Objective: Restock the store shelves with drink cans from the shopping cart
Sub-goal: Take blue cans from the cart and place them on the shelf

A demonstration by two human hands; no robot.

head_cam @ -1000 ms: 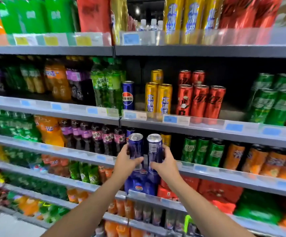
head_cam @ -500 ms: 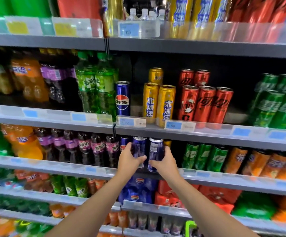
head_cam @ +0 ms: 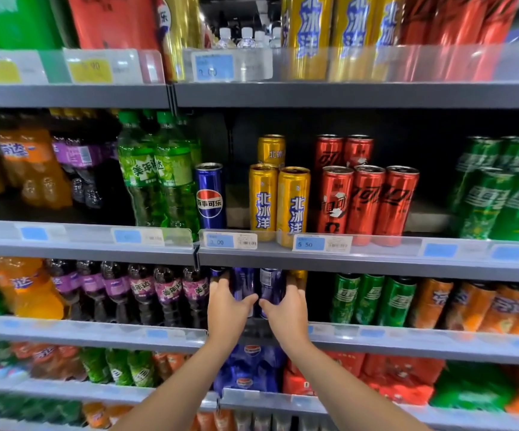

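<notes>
1. Blue, tall metal drink cans are in both hands. The left hand (head_cam: pixel 227 309) has its fingers and thumb curled round one dark blue can (head_cam: pixel 243 286). The right hand (head_cam: pixel 286 311) is wrapped the same way round a second blue can with a white label (head_cam: pixel 270 284).

2. Both cans are tucked under the edge of the grey metal shelf (head_cam: pixel 376 262) above, in the gap between the purple soda bottles (head_cam: pixel 171 290) and the green cans (head_cam: pixel 373 298). I cannot tell if their bottoms sit on the lower shelf with the clear plastic front strip (head_cam: pixel 407 335) yet, because the hands hide that part.

3. So this step looks nearly done, but the hands are not off the cans.

4. One shelf up, a single blue cola can with a red and white round logo (head_cam: pixel 210 195) stands alone beside the yellow cans (head_cam: pixel 278 203). That spot has room for more.

5. The shopping cart is not in the picture, so I cannot say how many cans are left to put out.
</notes>
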